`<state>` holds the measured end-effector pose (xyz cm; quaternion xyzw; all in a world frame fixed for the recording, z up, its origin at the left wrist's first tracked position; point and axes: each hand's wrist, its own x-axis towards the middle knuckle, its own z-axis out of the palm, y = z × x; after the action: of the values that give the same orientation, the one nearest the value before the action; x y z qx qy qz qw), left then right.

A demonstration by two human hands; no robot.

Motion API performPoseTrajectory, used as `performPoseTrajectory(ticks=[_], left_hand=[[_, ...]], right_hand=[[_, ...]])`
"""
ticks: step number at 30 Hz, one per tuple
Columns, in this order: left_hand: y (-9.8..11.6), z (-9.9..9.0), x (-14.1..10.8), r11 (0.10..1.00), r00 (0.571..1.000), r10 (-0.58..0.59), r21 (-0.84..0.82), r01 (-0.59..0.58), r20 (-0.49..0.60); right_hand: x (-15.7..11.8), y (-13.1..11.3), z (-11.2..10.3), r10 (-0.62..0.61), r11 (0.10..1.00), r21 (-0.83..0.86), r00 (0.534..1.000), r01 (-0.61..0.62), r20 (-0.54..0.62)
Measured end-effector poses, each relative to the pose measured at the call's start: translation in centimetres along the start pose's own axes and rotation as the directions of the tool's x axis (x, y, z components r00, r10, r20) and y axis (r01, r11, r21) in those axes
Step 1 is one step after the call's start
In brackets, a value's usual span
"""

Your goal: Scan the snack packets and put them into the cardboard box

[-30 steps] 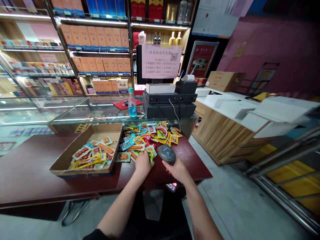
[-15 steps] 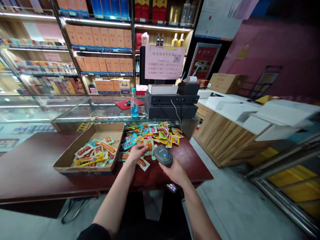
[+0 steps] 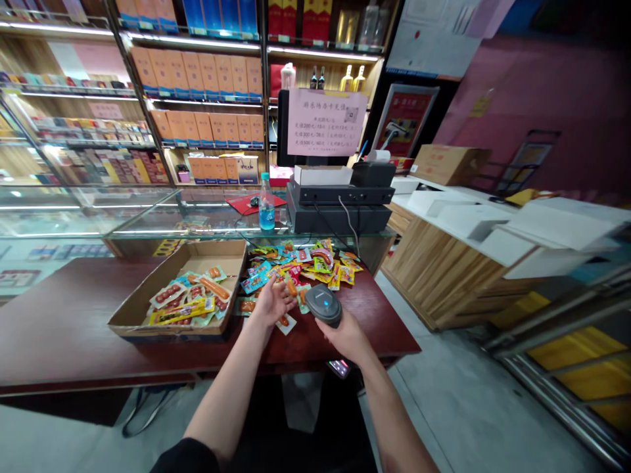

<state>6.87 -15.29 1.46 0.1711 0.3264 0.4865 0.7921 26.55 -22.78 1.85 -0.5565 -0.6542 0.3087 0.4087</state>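
My left hand (image 3: 274, 303) is open above the table, fingers spread, palm turned partly up. Just past its fingertips is a small packaged sausage (image 3: 292, 288); whether the fingers touch it I cannot tell. My right hand (image 3: 345, 334) is closed around a dark grey barcode scanner (image 3: 323, 305) with a blue light on top. Under and beside my left hand lie more clear sausage packets (image 3: 286, 324). Behind them spreads a pile of colourful snack packets (image 3: 323, 263). To the left, a shallow cardboard box (image 3: 170, 332) holds several sausage packets and a long yellow packet (image 3: 183, 311).
At the back of the dark red table (image 3: 73, 315) stands a glass counter (image 3: 142, 226). On it are a blue drink bottle (image 3: 267, 209), a black cash drawer (image 3: 340, 215) and a monitor with a pink sign (image 3: 325, 125). A wooden cabinet (image 3: 438, 276) is to the right.
My left hand has let go of the sausage packet it pinched; its fingers have spread and it has drawn slightly left. My right hand with the scanner has barely moved.
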Motion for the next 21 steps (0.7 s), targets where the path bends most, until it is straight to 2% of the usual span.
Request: performPoseTrajectory(ticks=[7,10,13,16,21], left_hand=[[-0.3,1.3,-0.2,1.000,1.000,0.013,0.010,-0.013,0.018],[-0.4,1.3,0.2,0.998,0.998,0.029,-0.051,-0.026,0.058],[-0.6,1.0,0.8,0.999,0.996,0.036,-0.019,-0.035,0.078],[-1.0,0.5,1.4,0.996,0.998,0.034,0.077,-0.037,0.049],[-1.3,-0.4,2.1,0.969,0.985,0.167,0.191,-0.154,-0.052]], right_hand=[[-0.2,-0.5,0.3,-0.021,1.000,0.023,1.000,0.021,0.016],[-0.2,-0.6,0.1,0.011,1.000,-0.004,1.000,-0.011,0.022],[-0.1,-0.5,-0.2,0.033,0.999,-0.024,0.999,-0.032,0.014],[-0.1,-0.4,-0.3,0.041,0.999,-0.032,0.999,-0.041,0.015],[-0.4,0.1,0.1,0.048,0.998,-0.040,0.998,-0.047,0.045]])
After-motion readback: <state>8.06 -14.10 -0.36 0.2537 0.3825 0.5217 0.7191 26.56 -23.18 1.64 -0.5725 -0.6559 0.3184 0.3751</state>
